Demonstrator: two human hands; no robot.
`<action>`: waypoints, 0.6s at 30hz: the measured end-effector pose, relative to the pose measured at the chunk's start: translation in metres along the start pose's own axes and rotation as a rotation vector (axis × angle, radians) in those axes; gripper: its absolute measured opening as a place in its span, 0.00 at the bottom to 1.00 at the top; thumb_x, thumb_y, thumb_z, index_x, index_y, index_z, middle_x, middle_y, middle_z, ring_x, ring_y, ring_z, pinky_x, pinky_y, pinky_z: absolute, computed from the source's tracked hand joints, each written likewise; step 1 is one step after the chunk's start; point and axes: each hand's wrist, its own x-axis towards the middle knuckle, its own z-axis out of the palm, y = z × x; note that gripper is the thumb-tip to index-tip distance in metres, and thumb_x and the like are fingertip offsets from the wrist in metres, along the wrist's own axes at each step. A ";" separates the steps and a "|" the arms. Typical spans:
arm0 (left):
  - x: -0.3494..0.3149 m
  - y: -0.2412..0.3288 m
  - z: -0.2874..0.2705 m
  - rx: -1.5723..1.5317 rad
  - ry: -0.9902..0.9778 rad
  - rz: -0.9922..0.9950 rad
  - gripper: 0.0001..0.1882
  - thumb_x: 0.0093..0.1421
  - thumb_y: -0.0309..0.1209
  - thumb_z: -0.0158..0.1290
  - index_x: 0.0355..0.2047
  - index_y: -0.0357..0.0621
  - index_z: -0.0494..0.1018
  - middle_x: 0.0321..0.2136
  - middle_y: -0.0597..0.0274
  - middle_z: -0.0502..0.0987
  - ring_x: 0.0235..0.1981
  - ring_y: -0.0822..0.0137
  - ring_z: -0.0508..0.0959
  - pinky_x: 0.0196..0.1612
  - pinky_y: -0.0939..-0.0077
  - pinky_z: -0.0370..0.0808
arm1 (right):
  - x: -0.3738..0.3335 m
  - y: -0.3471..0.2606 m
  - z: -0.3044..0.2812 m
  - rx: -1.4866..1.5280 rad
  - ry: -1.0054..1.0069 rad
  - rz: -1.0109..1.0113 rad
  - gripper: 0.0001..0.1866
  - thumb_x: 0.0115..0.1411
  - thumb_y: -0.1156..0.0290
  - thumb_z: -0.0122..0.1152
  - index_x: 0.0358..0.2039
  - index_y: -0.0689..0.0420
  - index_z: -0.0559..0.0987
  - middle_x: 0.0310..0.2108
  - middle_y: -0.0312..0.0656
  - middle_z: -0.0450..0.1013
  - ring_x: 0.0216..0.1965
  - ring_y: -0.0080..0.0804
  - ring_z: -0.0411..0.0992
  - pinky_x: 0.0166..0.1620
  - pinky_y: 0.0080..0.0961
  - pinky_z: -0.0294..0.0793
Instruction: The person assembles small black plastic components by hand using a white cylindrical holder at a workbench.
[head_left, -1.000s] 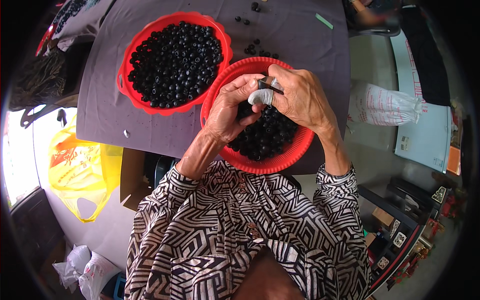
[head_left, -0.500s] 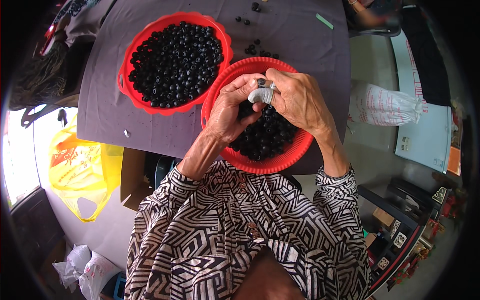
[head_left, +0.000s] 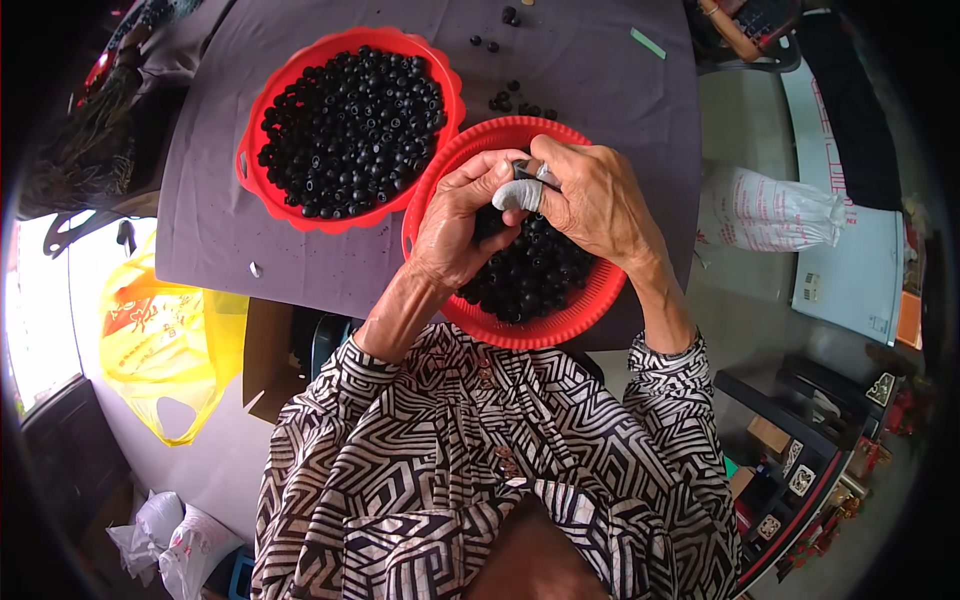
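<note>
Curling inward, left hand [head_left: 455, 212] and right hand [head_left: 602, 197] seemingly pinch a dark object [head_left: 523, 170].

Tabletop [head_left: 330, 265] covered in grey-purple cloth; near edge bowed by the lens. Floor [head_left: 225, 470]: pale grey, smooth. Light: strong, from a blown-out bright opening [head_left: 38, 300] at far left, details unreadable; dark panel [head_left: 70, 440] below it. Left floor: yellow plastic bag [head_left: 175, 340] beside an open cardboard box [head_left: 265, 355]. Right: white sack [head_left: 770, 205] near a white panel [head_left: 845, 280], black cloth [head_left: 855, 120] over its upper part. Lower right: dark furniture unit [head_left: 740, 395].
</note>
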 end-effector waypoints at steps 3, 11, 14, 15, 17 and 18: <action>0.001 0.000 0.000 -0.022 0.018 -0.014 0.12 0.60 0.34 0.45 0.39 0.39 0.68 0.24 0.66 0.69 0.20 0.78 0.67 0.14 0.90 0.59 | 0.000 0.000 0.000 -0.027 -0.014 0.009 0.13 0.50 0.64 0.60 0.24 0.60 0.68 0.16 0.45 0.69 0.20 0.42 0.71 0.22 0.31 0.67; 0.004 -0.001 0.002 -0.131 -0.046 -0.095 0.13 0.61 0.37 0.43 0.37 0.39 0.67 0.27 0.64 0.68 0.21 0.78 0.66 0.12 0.91 0.56 | -0.005 0.003 -0.001 0.121 0.151 -0.151 0.12 0.45 0.83 0.56 0.33 0.60 0.72 0.26 0.44 0.73 0.24 0.35 0.75 0.26 0.26 0.73; 0.007 -0.002 0.002 -0.243 -0.047 -0.153 0.16 0.62 0.40 0.41 0.38 0.38 0.66 0.29 0.63 0.68 0.22 0.77 0.65 0.11 0.91 0.56 | -0.008 0.003 -0.003 0.150 0.172 -0.141 0.14 0.45 0.82 0.56 0.35 0.59 0.73 0.26 0.44 0.74 0.26 0.33 0.76 0.26 0.26 0.73; 0.009 -0.003 0.001 -0.308 -0.066 -0.179 0.18 0.63 0.41 0.39 0.39 0.38 0.66 0.29 0.63 0.68 0.22 0.76 0.65 0.11 0.90 0.56 | -0.010 -0.001 -0.011 0.155 0.168 -0.087 0.14 0.45 0.82 0.57 0.35 0.58 0.73 0.25 0.45 0.74 0.27 0.34 0.76 0.26 0.26 0.73; 0.010 -0.003 -0.003 -0.354 -0.028 -0.183 0.19 0.63 0.43 0.38 0.39 0.36 0.65 0.28 0.61 0.68 0.22 0.75 0.65 0.11 0.90 0.56 | -0.015 0.003 -0.018 0.160 0.164 -0.034 0.14 0.46 0.82 0.57 0.36 0.58 0.73 0.25 0.45 0.74 0.27 0.35 0.76 0.26 0.25 0.73; 0.009 -0.003 -0.003 -0.369 -0.002 -0.172 0.20 0.63 0.43 0.38 0.39 0.36 0.65 0.28 0.61 0.69 0.22 0.75 0.65 0.11 0.90 0.56 | -0.018 0.008 -0.018 0.044 0.128 0.032 0.14 0.46 0.81 0.58 0.36 0.58 0.73 0.25 0.45 0.74 0.27 0.34 0.76 0.26 0.25 0.72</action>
